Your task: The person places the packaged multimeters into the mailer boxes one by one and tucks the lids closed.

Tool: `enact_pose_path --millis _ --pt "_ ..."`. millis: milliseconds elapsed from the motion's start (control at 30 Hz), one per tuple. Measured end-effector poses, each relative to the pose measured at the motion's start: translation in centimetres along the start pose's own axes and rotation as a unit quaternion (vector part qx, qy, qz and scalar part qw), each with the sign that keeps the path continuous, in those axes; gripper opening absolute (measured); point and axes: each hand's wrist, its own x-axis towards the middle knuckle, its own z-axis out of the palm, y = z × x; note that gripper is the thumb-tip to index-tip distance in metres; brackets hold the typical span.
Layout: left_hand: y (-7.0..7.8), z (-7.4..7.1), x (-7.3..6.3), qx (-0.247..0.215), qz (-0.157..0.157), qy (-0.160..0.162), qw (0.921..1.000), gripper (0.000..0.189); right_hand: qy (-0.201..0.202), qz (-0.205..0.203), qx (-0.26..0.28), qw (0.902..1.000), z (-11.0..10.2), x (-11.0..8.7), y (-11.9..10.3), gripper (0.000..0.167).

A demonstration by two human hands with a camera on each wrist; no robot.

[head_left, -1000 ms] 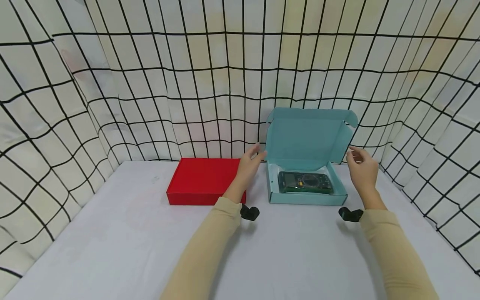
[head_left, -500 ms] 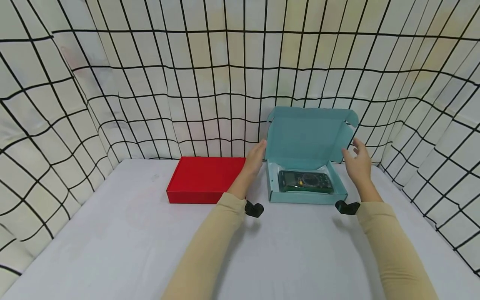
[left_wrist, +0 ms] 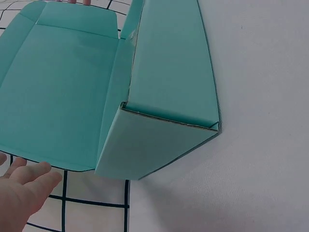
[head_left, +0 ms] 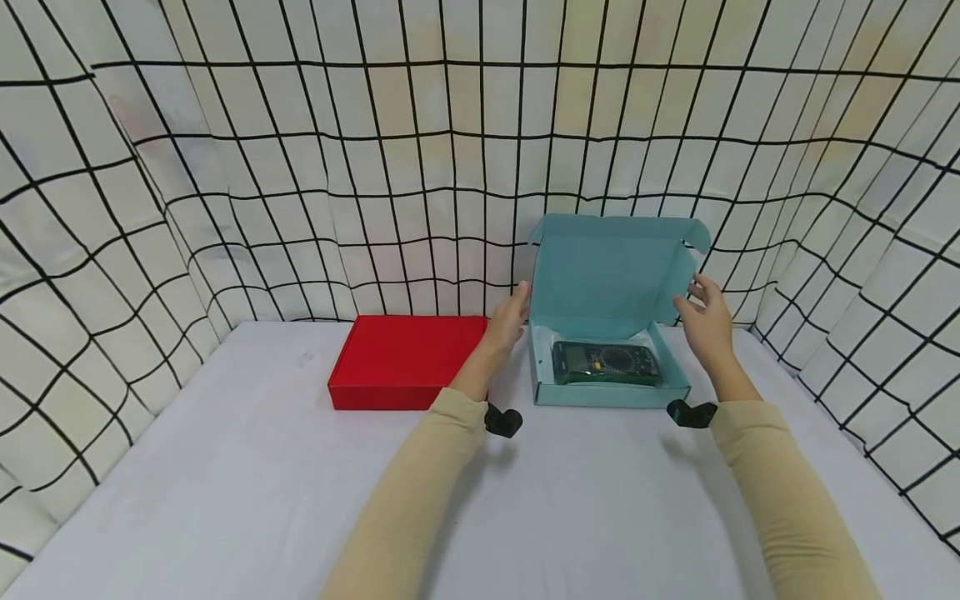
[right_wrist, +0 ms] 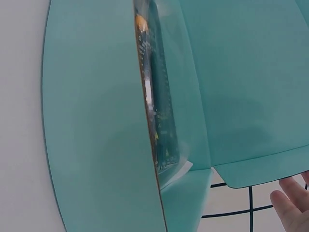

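Note:
A teal cardboard box (head_left: 600, 396) stands on the table with its lid (head_left: 603, 275) raised at the back. In the box lies a dark multimeter (head_left: 606, 364) in clear plastic wrap. My left hand (head_left: 506, 329) is at the lid's left edge, its fingers extended; the left wrist view shows those fingers (left_wrist: 42, 181) just beside the edge. On the other side, my right hand (head_left: 708, 325) has its fingertips at the lid's right side flap. The right wrist view shows the fingers (right_wrist: 292, 193) right at that flap's edge, spread and loosely bent.
Left of the teal box sits a closed red box (head_left: 408, 354), partly behind my left forearm. A white table (head_left: 585, 500) carries both boxes. White cloth walls (head_left: 420, 167) with a black grid enclose the back and sides.
My right hand has risen and moved left to the lid's right flap. My left hand has straightened its fingers beside the lid's left edge. Lid and multimeter show no clear movement.

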Motion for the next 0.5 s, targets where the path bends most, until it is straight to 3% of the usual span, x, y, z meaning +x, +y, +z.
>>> enact_pose_path --millis 233,500 --pt "0.1 0.0 -0.1 -0.001 -0.002 -0.018 0.9998 0.066 -0.009 0.009 0.037 0.9992 0.2 -0.2 -0.4 0.065" --pt "-0.3 0.1 -0.5 0.003 -0.008 -0.023 0.9997 0.064 0.011 0.031 0.049 0.9983 1.0 -0.9 -0.8 0.062"
